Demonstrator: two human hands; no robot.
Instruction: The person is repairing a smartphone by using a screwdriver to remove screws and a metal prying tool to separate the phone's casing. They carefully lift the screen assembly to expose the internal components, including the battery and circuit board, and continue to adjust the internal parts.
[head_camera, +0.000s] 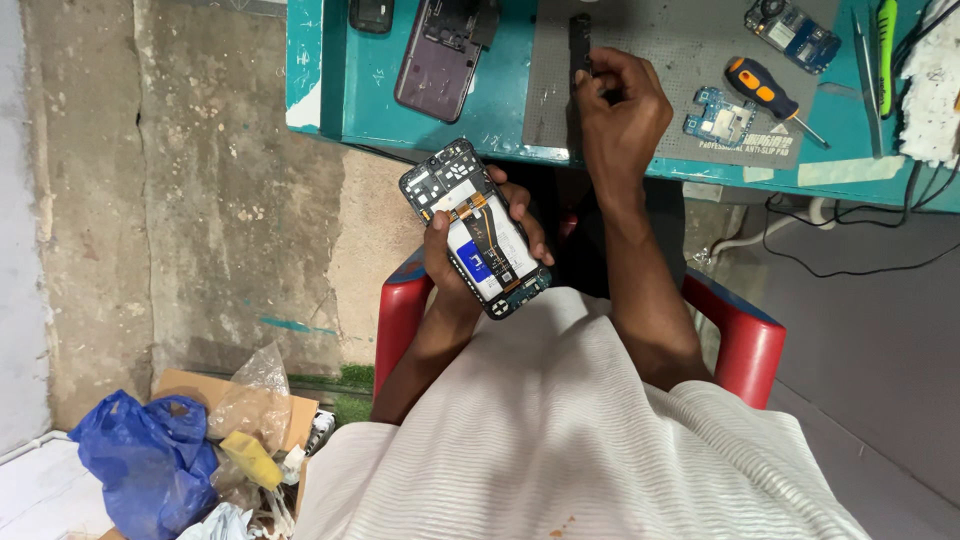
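Observation:
My left hand (452, 262) holds an opened smartphone (476, 228) with its back cover off, showing the white battery, orange flex cable and circuit boards. It is held above my lap, below the teal table's edge. My right hand (620, 110) rests on the grey anti-slip mat (680, 40) and pinches a narrow black strip-shaped part (579, 45) that stands upright against the mat.
On the teal table (350, 90) lie a purple phone back housing (440, 60), a small dark part (371, 14), two blue circuit boards (718, 117), an orange-and-black screwdriver (765, 87), tweezers and a green tool (886, 40). A red chair (748, 345) holds me. A blue bag (150, 460) and cardboard box sit on the floor.

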